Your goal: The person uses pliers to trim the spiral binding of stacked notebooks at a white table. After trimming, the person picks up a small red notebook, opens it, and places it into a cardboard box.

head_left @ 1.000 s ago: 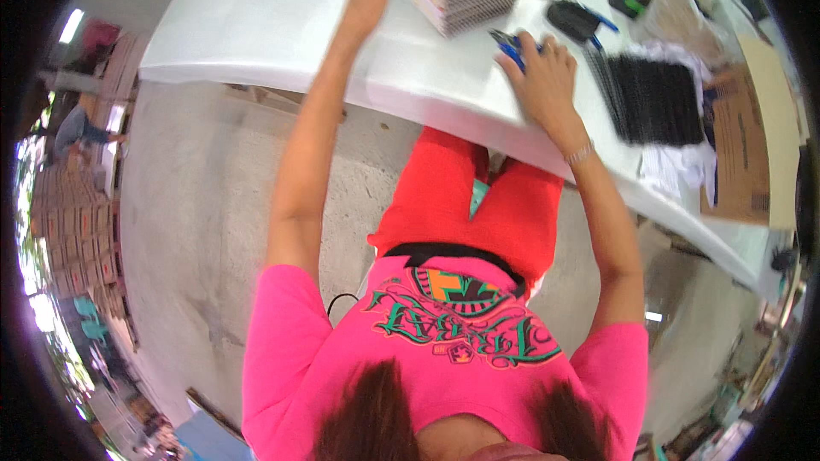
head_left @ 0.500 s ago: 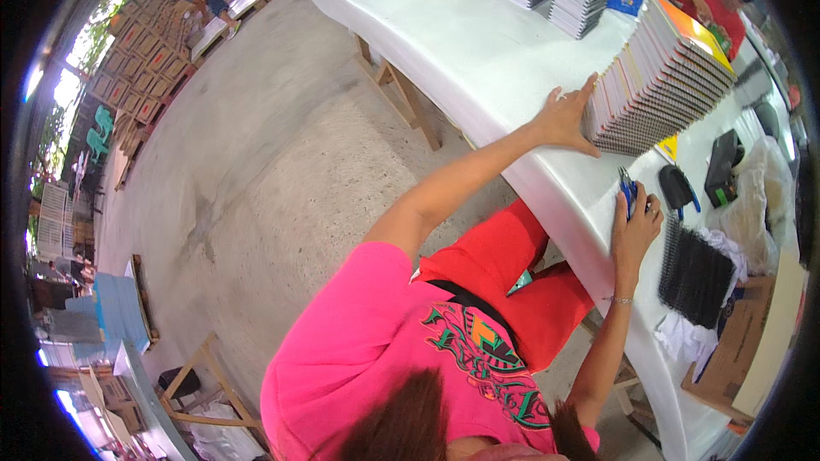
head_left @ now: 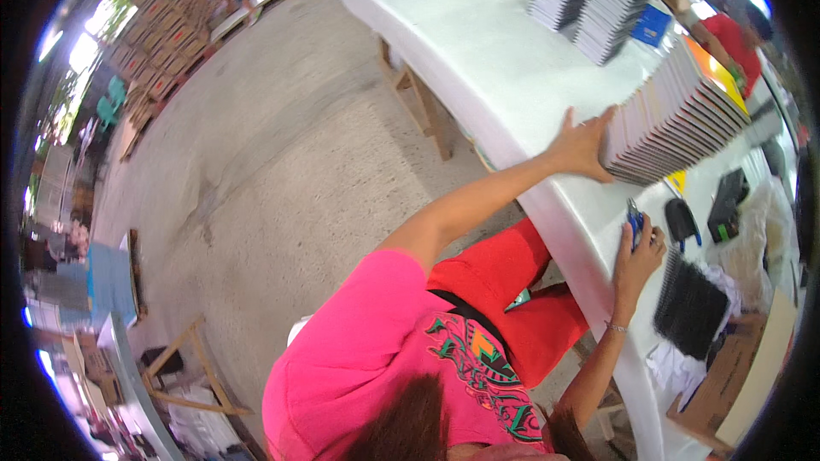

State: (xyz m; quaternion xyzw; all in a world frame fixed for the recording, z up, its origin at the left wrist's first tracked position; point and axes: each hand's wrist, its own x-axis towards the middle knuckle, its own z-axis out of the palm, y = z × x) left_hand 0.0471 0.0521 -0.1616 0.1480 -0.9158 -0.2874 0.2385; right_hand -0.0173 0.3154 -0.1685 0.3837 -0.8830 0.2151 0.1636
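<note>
A tall stack of spiral-bound notebooks (head_left: 670, 124) with yellow-orange covers stands on the white-covered table (head_left: 478, 51), leaning a little, with the coils facing me. My left hand (head_left: 585, 147) is spread against the stack's left side, thumb low and fingers apart, gripping nothing. Nearer to me, my right hand (head_left: 639, 258) is closed round blue-handled pliers (head_left: 635, 224), jaws pointing away from me, low over the tabletop. Beside it lies a bundle of black binding coils (head_left: 690, 309). A small black object with blue handles (head_left: 681, 220) sits just beyond the right hand.
Two stacks of white-paged notebooks (head_left: 611, 13) and a blue item (head_left: 652, 26) stand farther back. On the right are a black box-like object (head_left: 728, 205), clear plastic (head_left: 764, 222) and a cardboard box (head_left: 722, 376). A person in red (head_left: 735, 47) is across the table.
The whole view has shifted, so the table and stack appear lower and farther right. My left hand stays against the notebooks, and my right hand keeps its hold on the pliers.
</note>
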